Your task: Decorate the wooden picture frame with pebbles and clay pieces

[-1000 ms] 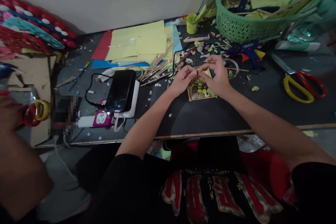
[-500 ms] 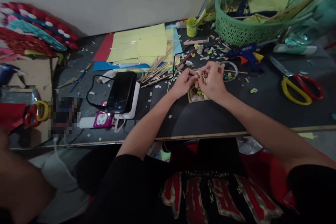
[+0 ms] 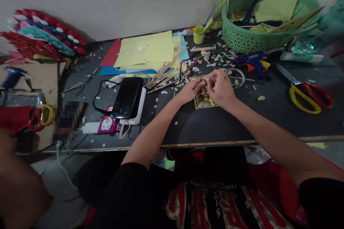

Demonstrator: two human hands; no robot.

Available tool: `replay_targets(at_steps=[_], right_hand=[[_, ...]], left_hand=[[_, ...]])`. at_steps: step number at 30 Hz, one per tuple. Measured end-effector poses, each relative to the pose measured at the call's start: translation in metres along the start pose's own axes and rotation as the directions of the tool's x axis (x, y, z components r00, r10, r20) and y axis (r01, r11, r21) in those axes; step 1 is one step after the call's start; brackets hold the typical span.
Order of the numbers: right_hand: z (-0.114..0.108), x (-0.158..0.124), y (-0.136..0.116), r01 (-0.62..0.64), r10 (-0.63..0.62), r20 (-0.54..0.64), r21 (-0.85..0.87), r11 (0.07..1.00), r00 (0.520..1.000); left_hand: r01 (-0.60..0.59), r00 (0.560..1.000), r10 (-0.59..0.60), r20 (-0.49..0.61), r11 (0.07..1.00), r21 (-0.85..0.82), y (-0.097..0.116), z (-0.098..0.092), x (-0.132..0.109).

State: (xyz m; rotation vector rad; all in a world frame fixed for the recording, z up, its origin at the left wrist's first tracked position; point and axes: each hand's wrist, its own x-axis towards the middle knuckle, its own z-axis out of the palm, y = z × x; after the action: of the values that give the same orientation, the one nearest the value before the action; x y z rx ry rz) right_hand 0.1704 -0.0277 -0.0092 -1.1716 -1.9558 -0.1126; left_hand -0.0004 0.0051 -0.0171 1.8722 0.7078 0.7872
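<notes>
My left hand [image 3: 191, 90] and my right hand [image 3: 220, 87] meet fingertip to fingertip above a small stick-edged frame [image 3: 196, 103]. Pale and yellow-green pebbles [image 3: 206, 99] lie inside the frame, partly hidden by my hands. Both hands are closed in a pinch, and whatever sits between the fingertips is too small to name. Thin sticks [image 3: 163, 76] are scattered left of my left hand. Beyond my right hand are a clear ring [image 3: 243, 77] and a blue glue gun [image 3: 254, 62].
A green basket [image 3: 249, 39] stands at the back right, beside a yellow paint cup [image 3: 199, 35]. Scissors [image 3: 305, 102] lie at the right. Coloured papers [image 3: 146, 50], a phone [image 3: 127, 97] and a purple socket block [image 3: 107, 125] are on the left. A person's arm [image 3: 18, 175] shows far left.
The whole view has shifted slightly, so things sit lower in the picture. My hands stay together over the frame, with the fingers slightly moved.
</notes>
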Motion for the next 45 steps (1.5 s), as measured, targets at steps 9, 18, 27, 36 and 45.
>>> replay_targets(at_steps=[9,18,27,36,45], right_hand=[[-0.010,0.008,0.014,-0.019,0.015,-0.045,-0.071,0.997,0.999],[-0.019,0.005,0.031,-0.060,0.044,0.072,0.235,0.970,0.996],[-0.014,-0.002,0.007,-0.095,0.081,0.061,0.278,0.956,0.995],[-0.009,-0.002,0.015,-0.103,0.100,0.023,0.265,0.959,0.995],[-0.003,-0.001,0.018,-0.136,0.122,0.071,0.252,0.958,0.990]], left_hand=[[0.007,0.998,-0.007,0.066,1.000,0.001,0.005,-0.001,-0.003],[0.030,0.996,-0.049,-0.075,0.972,-0.234,-0.002,-0.001,-0.005],[0.008,0.991,-0.026,-0.130,0.991,-0.136,-0.004,-0.002,-0.006],[-0.143,0.977,0.208,-0.050,0.809,0.570,-0.005,-0.014,0.000],[-0.032,0.963,0.195,-0.188,0.770,0.637,-0.014,-0.008,0.002]])
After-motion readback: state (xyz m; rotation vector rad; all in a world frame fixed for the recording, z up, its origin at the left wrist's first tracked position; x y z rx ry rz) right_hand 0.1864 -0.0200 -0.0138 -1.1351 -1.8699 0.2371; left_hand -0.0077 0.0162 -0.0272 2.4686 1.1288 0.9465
